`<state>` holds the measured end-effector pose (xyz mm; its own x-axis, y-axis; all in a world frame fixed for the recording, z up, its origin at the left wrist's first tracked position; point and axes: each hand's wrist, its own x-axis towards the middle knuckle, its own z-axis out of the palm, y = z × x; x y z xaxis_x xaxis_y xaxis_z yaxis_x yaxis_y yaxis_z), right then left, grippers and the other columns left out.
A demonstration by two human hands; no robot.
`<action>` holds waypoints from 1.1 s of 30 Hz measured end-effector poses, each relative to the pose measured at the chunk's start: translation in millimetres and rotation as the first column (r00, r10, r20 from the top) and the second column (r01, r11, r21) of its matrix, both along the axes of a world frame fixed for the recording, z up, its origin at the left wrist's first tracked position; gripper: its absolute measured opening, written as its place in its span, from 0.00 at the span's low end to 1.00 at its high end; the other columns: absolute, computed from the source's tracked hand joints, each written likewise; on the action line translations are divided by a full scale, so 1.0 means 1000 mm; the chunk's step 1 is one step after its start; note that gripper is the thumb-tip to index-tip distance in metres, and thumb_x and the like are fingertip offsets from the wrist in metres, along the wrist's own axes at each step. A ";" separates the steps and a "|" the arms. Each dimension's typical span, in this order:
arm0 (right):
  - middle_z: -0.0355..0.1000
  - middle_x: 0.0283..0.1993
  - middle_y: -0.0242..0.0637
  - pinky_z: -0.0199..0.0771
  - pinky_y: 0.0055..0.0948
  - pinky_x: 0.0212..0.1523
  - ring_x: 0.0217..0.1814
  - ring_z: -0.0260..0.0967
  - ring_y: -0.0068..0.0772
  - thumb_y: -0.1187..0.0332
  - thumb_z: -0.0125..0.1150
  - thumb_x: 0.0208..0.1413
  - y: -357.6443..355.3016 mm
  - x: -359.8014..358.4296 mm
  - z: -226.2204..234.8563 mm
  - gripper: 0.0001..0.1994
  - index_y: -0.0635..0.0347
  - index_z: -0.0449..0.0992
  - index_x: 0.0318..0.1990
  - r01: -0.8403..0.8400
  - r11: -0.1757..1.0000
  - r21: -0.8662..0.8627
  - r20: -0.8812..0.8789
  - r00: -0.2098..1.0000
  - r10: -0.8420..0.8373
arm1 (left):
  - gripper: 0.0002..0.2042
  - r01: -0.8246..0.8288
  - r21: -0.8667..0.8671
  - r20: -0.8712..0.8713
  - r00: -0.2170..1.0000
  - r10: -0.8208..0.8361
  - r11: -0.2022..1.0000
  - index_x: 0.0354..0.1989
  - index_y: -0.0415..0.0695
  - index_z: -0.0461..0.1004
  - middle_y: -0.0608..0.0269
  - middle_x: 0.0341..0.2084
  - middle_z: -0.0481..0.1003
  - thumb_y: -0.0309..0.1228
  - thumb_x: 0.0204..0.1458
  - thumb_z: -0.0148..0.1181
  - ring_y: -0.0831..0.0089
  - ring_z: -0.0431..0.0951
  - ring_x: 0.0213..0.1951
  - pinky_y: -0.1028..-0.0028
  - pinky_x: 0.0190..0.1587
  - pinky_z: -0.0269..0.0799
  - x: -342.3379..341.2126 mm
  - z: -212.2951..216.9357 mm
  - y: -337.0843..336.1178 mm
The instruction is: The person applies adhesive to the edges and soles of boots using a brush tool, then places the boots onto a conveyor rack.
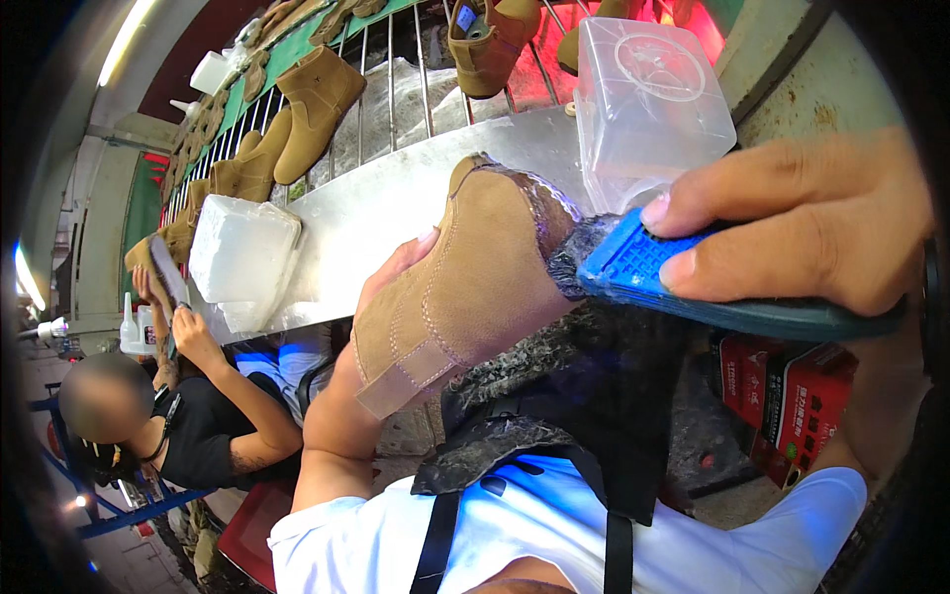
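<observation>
A tan suede ankle boot (465, 272) is tilted in front of me, its underside turned to the right. Behind its shaft, my left hand (401, 259) is closed around it, with only part of the fingers showing. My right hand (802, 218) grips a blue brush (633, 259) between thumb and fingers. The dark, matted bristles touch the boot's bottom edge, where a wet, shiny film shows. Much of the sole is hidden by the brush and the angle.
A metal ledge (346, 213) carries two translucent plastic containers (653, 109) (242, 252). Beyond it, tan boots (317, 109) stand on a barred rack (426, 69). At left, a co-worker (218, 426) handles another boot (158, 267). Red boxes (792, 396) lie low at right.
</observation>
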<state>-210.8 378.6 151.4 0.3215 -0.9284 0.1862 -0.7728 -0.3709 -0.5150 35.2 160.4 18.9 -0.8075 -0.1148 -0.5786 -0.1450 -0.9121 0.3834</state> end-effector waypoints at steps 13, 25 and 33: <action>0.77 0.49 0.57 0.81 0.40 0.52 0.48 0.81 0.51 0.69 0.66 0.57 -0.016 0.002 -0.012 0.09 0.60 0.83 0.43 -0.109 0.994 -0.031 0.181 0.977 0.113 | 0.22 0.109 0.340 -0.162 0.985 -0.056 0.934 0.56 0.40 0.71 0.54 0.37 0.76 0.46 0.63 0.55 0.66 0.78 0.32 0.68 0.37 0.74 0.041 -0.004 0.018; 0.77 0.50 0.58 0.80 0.41 0.53 0.49 0.80 0.52 0.68 0.64 0.59 -0.025 -0.006 -0.008 0.07 0.59 0.83 0.42 -0.207 0.978 0.023 0.191 0.961 0.199 | 0.23 0.246 0.619 -0.222 0.966 -0.134 0.746 0.54 0.39 0.68 0.60 0.28 0.69 0.46 0.62 0.56 0.75 0.70 0.21 0.76 0.28 0.65 0.066 -0.032 0.044; 0.78 0.49 0.58 0.80 0.41 0.54 0.50 0.80 0.53 0.65 0.65 0.59 -0.020 -0.009 -0.041 0.08 0.58 0.85 0.39 -0.154 0.988 0.026 0.331 0.934 0.136 | 0.21 0.188 0.617 -0.028 0.976 -0.217 0.764 0.57 0.39 0.65 0.59 0.28 0.66 0.40 0.63 0.55 0.78 0.65 0.20 0.78 0.29 0.62 0.061 -0.015 0.051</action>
